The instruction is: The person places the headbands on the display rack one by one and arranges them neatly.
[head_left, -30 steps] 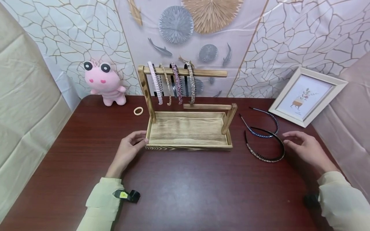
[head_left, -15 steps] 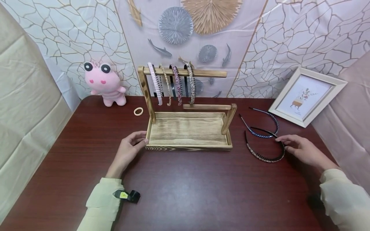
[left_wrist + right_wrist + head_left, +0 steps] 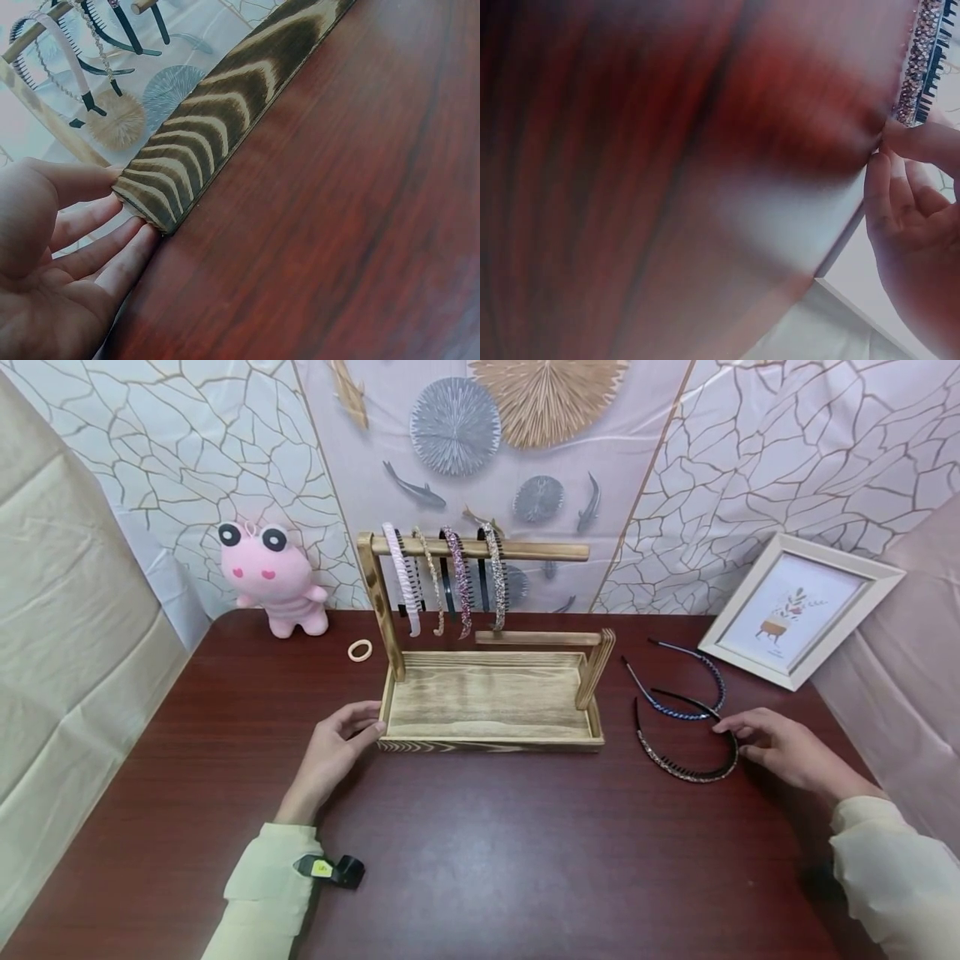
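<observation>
— Where is the right hand [image 3: 787, 752]?
— On the right side of the dark red-brown wood-grain table [image 3: 480, 860], thumb and forefinger pinching the right part of a black toothed headband with a glittery outer face [image 3: 697, 778]

— And that headband, is it lifted?
— I cannot tell; it appears at table level, right of the stand, and one arm of it crosses a blue beaded headband [image 3: 678, 715] just on its far side. The right wrist view shows glitter and dark teeth right by the fingertips

— What about the left hand [image 3: 341, 739]?
— Its fingers are fairly straight and slightly apart, the tips and thumb touching the near left corner of a brown-grained wooden stand with a tray base [image 3: 487, 693]

— Anything hanging there?
— Four, on the higher round wooden bar [image 3: 551, 551]. From left to right: a pale pink headband [image 3: 402, 581], a thin gold headband [image 3: 430, 577], a purple-pink glitter headband [image 3: 459, 581] and a silvery glitter headband [image 3: 495, 577]

— And around it?
— Far left, a pink plush toy with big black eyes [image 3: 266, 568], then a cream oval ring [image 3: 350, 652] near the stand. Far right, a cream rectangular picture frame [image 3: 787, 602] leans back
</observation>
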A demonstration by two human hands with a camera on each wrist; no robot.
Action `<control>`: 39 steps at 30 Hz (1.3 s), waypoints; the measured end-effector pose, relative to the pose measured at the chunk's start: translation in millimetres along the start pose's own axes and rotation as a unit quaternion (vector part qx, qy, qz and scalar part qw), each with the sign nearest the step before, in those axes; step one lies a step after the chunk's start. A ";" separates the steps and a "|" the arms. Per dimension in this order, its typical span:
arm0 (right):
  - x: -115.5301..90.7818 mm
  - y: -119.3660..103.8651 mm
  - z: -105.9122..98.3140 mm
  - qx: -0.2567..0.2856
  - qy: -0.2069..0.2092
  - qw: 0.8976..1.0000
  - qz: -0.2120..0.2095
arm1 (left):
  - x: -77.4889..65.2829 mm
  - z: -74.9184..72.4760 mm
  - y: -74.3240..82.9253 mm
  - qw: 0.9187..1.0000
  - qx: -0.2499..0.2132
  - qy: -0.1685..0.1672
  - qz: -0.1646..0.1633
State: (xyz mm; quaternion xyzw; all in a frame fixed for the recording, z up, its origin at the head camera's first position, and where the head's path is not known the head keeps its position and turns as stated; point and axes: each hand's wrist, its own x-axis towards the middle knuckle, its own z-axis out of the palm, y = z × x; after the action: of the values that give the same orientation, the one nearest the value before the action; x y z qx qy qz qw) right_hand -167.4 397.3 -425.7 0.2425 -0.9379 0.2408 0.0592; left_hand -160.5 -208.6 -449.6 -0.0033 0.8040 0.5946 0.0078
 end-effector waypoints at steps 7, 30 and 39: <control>2.1 2.4 0.0 -0.041 0.015 0.998 -0.039 | 0.0 0.5 -0.4 1.000 -0.001 0.002 0.001; 3.3 -0.6 0.7 0.004 0.024 0.999 -0.039 | 1.2 0.1 -0.9 1.000 0.000 0.002 -0.003; 7.6 -14.9 -6.0 0.020 0.034 0.999 -0.024 | 1.9 0.2 -1.7 1.000 0.002 0.002 0.001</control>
State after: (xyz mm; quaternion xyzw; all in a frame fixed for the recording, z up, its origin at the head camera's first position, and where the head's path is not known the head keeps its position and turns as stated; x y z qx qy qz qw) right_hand -166.9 385.6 -412.4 0.2577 -0.9243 0.2663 0.0915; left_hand -162.4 -208.9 -451.4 -0.0040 0.8054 0.5927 0.0060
